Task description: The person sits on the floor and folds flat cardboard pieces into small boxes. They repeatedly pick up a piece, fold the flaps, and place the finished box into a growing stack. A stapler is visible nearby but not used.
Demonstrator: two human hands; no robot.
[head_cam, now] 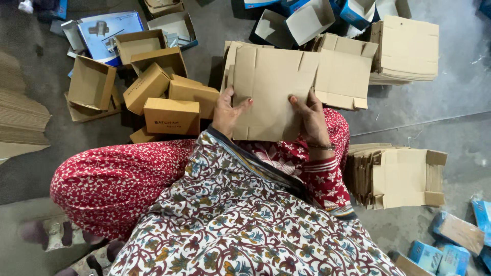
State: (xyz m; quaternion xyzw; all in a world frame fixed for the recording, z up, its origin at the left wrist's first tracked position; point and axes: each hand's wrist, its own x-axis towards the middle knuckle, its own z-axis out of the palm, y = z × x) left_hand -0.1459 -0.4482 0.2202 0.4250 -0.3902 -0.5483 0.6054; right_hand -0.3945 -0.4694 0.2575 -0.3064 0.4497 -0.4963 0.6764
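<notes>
I hold a flat brown cardboard box blank point(271, 87) in front of my lap with both hands. My left hand point(227, 110) grips its lower left edge, thumb lying across the face. My right hand point(309, 117) grips the lower right edge, thumb on top; a bracelet sits on that wrist. The blank is unfolded, with slits and flaps at its top. Behind it lies another flat blank point(342, 76) on the floor.
Folded brown boxes point(171, 115) are piled at the left with open ones point(92, 82). Stacks of flat blanks lie at my right point(404, 176) and far right point(409, 48). Blue and white cartons point(307, 18) sit at the top, small blue packs point(434, 253) at bottom right.
</notes>
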